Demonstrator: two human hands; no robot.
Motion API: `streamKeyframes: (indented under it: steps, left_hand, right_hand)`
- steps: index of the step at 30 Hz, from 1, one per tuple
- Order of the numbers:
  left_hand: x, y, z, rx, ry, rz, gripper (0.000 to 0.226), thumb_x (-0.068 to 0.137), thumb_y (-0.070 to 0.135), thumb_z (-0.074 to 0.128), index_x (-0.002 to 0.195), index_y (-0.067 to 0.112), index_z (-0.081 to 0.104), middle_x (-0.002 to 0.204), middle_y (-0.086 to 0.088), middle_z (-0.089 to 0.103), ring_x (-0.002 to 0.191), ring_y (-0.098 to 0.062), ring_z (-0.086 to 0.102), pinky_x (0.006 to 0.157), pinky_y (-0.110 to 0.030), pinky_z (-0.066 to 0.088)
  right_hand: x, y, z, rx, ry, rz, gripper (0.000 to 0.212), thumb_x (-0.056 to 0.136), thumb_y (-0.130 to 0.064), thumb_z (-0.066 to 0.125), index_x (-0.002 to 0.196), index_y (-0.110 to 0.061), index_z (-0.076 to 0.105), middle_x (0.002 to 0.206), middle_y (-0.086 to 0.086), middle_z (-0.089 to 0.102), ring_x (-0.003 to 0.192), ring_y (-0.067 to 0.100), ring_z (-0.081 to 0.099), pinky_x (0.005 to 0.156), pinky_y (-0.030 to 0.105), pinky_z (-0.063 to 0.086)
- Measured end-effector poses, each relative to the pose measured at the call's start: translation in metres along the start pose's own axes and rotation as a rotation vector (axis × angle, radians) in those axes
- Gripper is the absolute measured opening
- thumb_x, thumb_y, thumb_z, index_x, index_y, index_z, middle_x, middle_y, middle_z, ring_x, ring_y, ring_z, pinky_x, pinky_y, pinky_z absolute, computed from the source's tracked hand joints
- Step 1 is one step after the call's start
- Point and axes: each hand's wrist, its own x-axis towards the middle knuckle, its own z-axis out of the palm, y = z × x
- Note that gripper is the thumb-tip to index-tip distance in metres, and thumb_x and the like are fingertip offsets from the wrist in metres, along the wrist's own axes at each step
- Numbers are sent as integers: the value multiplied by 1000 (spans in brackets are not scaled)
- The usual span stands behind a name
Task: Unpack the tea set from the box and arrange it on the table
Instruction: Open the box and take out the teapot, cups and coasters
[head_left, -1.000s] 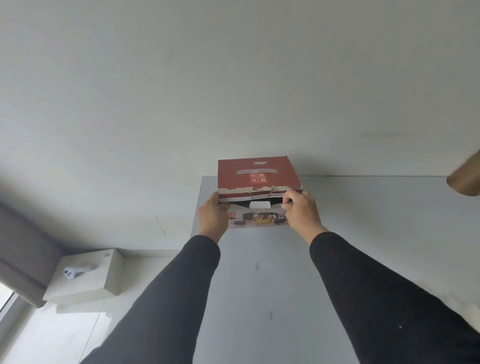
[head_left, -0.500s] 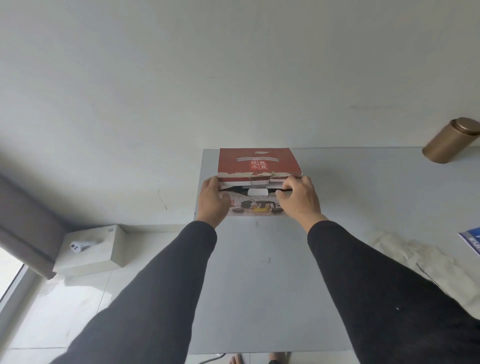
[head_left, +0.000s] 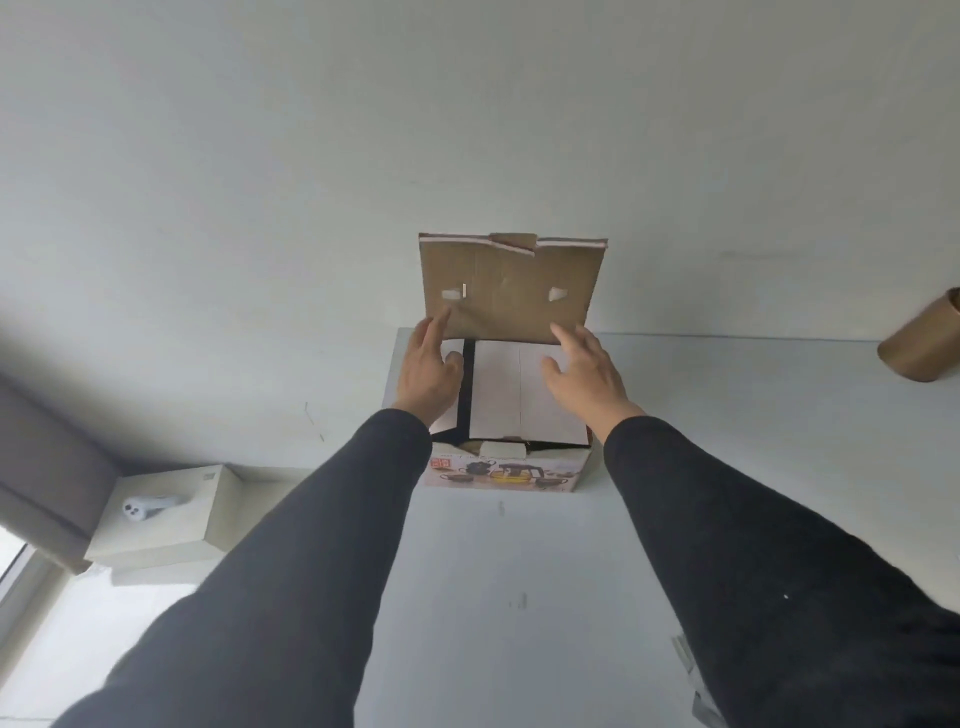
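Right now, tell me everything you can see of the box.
The box is cardboard and sits on the grey table near its far left corner. Its lid stands raised, brown inside, with a torn top edge and two pale patches. A tea set picture is printed on the near face. Inside, a white sheet covers the contents within a black lining. The left hand and right hand, fingers extended, reach to the lid's lower edge.

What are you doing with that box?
A person is opening a tea set box that sits on the grey table. The brown lid is swung up and stands open. The left hand and right hand are at the lid's lower edge, fingers fairly straight. Inside, only a white cardboard sheet shows, so nothing is unpacked yet. A gold tin sits at the table's far right.
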Motion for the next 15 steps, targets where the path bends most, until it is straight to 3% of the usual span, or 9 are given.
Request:
streamKeyframes:
  steps: [6,9,12,15]
  left_hand:
    - [23,-7,17,48,-37,-105,65,95,20,49,150,27,16,153,-3,23,137,-24,31,110,-34,30]
    - [25,-8,16,0,11,-131,64,90,18,56,147,23,27,149,-4,30,136,-20,32,108,-30,29]
    - [30,-9,11,19,23,-110,54,88,19,58,138,20,41,142,-5,40,132,-20,37,106,-26,29]
    - [29,-7,2,26,20,-116,48,90,23,53,137,18,43,138,-7,46,126,-23,45,102,-29,35]
  right_hand:
    - [29,10,13,-31,-6,-11,52,95,-37,42,144,-22,33,157,7,13,144,26,17,113,43,25]
    - [27,6,18,-201,96,-249,43,90,-35,51,131,-22,53,150,11,33,140,28,24,110,46,27]
    - [17,-7,27,-148,32,-523,31,88,-31,54,113,-20,68,137,14,50,132,32,39,105,50,34]
    - [6,-23,33,-180,-47,-600,25,91,-32,53,106,-20,69,141,12,46,135,29,33,109,47,29]
